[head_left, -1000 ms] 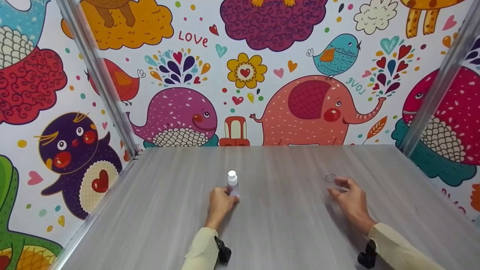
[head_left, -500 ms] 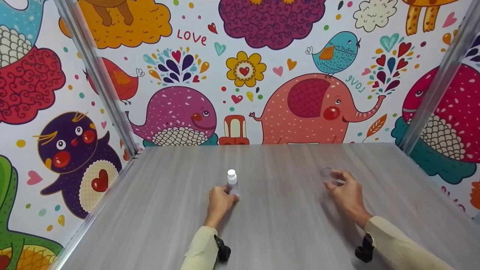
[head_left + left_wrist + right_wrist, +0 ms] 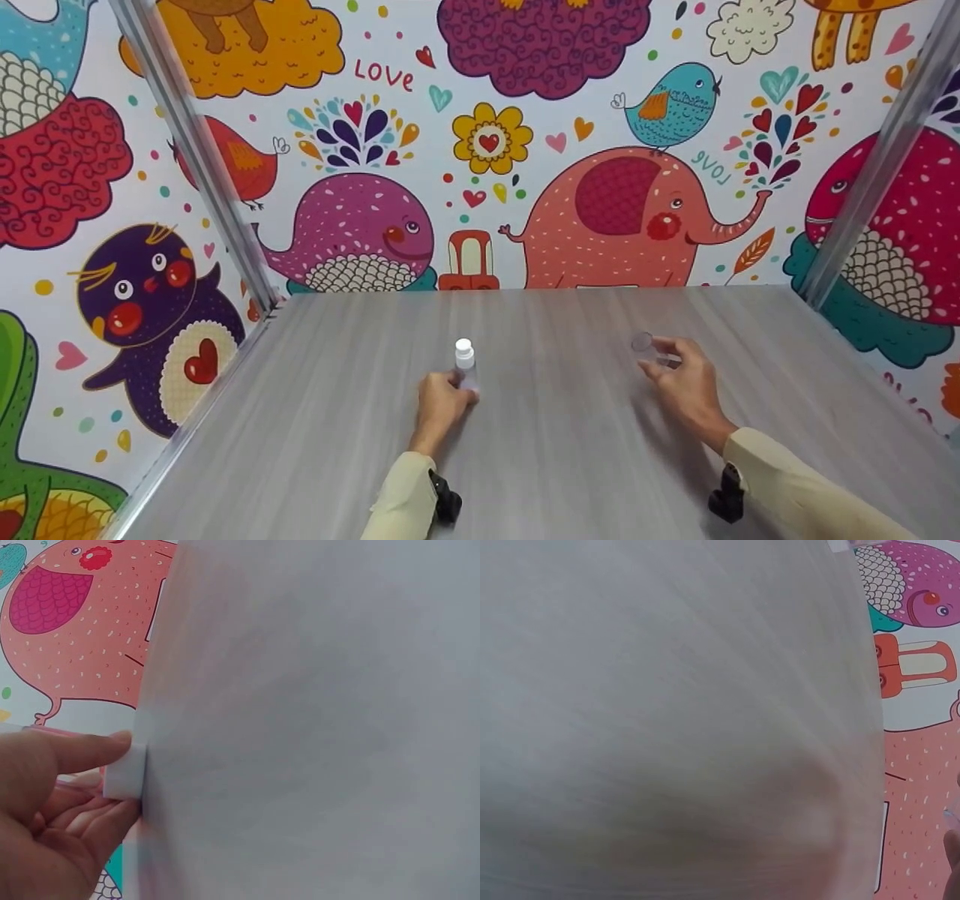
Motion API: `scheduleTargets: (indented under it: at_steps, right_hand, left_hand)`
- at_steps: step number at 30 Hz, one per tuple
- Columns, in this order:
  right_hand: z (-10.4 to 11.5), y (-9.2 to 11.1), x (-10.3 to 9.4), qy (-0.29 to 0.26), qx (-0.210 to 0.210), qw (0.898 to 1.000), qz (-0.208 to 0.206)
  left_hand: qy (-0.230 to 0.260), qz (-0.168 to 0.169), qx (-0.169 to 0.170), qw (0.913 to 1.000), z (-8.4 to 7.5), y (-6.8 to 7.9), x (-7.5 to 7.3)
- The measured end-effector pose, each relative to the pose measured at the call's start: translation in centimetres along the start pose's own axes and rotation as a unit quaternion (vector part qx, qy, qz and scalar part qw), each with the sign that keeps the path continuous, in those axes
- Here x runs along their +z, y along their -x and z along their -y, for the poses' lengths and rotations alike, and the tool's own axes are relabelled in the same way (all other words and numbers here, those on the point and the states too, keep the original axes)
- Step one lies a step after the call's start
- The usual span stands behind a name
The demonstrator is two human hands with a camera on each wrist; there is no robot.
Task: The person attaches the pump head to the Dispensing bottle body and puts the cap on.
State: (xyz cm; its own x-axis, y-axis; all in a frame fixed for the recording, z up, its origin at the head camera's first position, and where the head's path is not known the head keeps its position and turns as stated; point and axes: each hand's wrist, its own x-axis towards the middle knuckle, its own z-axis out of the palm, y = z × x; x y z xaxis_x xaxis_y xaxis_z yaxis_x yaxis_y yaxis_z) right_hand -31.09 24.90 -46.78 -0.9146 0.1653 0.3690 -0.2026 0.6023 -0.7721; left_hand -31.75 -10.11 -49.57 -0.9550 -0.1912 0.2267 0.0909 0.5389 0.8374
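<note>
A small bottle (image 3: 466, 360) with a white top and a pale, see-through body stands upright on the table. My left hand (image 3: 439, 405) grips it low down, thumb on one side and fingers on the other. In the left wrist view the left hand (image 3: 60, 802) pinches the bottle's whitish base (image 3: 125, 771). Off to the right, my right hand (image 3: 688, 382) pinches a clear, round-ended cap (image 3: 643, 343) above the table, apart from the bottle. In the right wrist view only fingertips (image 3: 952, 847) show at the right edge.
The grey wood-look table (image 3: 555, 450) runs back to a wall (image 3: 405, 45) printed with cartoon animals. Metal posts (image 3: 202, 150) rise at the table's far corners. Each sleeve carries a black wrist camera (image 3: 448, 502).
My right hand has moved left and slightly away from me with the clear cap, closer to the bottle. The left hand and the bottle stay in place.
</note>
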Motion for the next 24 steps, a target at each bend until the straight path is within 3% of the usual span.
scheduleTargets:
  at_steps: [11, 19, 24]
  right_hand:
    - [0.8, 0.2, -0.1, 0.011, -0.008, 1.0, 0.011]
    - [1.4, 0.0, 0.1, 0.02, -0.023, 0.999, 0.016]
    - [1.6, -0.1, 0.3, 0.024, -0.052, 0.998, 0.012]
  left_hand:
    - [-0.022, -0.005, 0.017, 0.9996, 0.1, 0.0, 0.1]
    - [-0.015, -0.004, 0.009, 0.9998, 0.0, 0.0, 0.1]
    - [-0.011, -0.001, 0.001, 0.9999, 0.0, 0.0, 0.1]
